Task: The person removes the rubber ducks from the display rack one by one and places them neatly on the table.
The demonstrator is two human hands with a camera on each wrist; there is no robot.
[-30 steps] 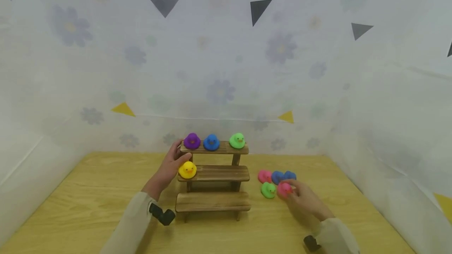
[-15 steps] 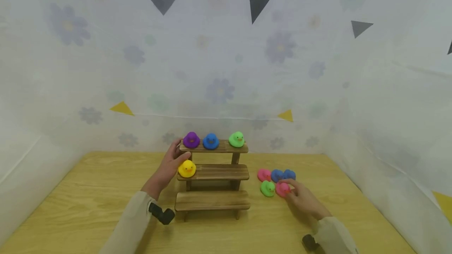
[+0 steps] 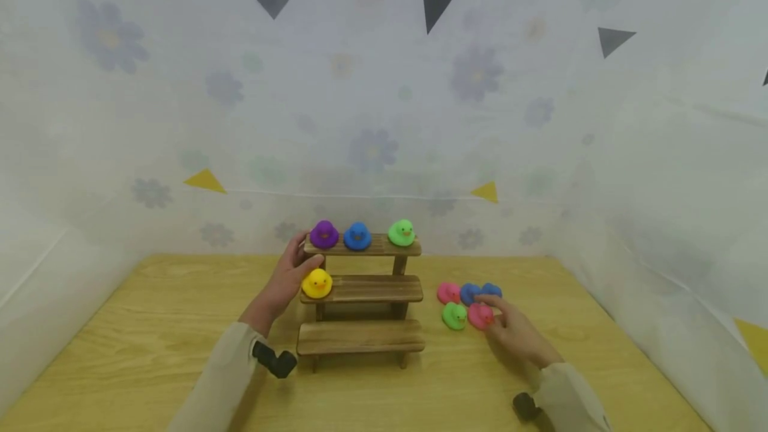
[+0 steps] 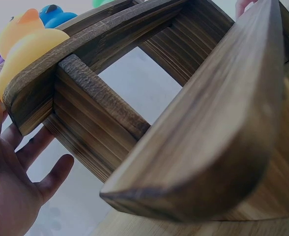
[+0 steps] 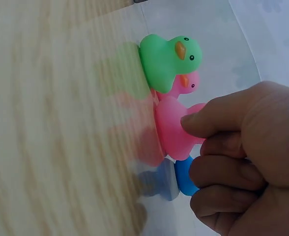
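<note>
My left hand (image 3: pixel 285 289) holds the left end of a three-step wooden display stand (image 3: pixel 378 289), thumb beside the yellow rubber duck (image 3: pixel 317 283) on its middle step. In the left wrist view, several fingers (image 4: pixel 56 174) of that hand reach behind the end. The top step carries a purple duck (image 3: pixel 324 235), a blue duck (image 3: pixel 357 237) and a light green duck (image 3: pixel 401 233). My right hand (image 3: pixel 521 333) is at a pink rubber duck (image 3: pixel 479 316) on the table. In the right wrist view its thumb lies against the duck (image 5: pixel 171 132); the index finger is hidden there.
Close around the right hand stand a green duck (image 3: pixel 454 316), another pink duck (image 3: pixel 448 293) and two blue ducks (image 3: pixel 470 294). The stand's lowest step (image 3: pixel 360 337) faces me. A pale floral sheet (image 3: pixel 372 85) with pennants encloses the wooden table (image 3: pixel 198 312).
The right index finger has risen slightly above the pink duck, which has shifted barely left toward the green one. My left hand and the stand stay put; the head view has tilted slightly down.
</note>
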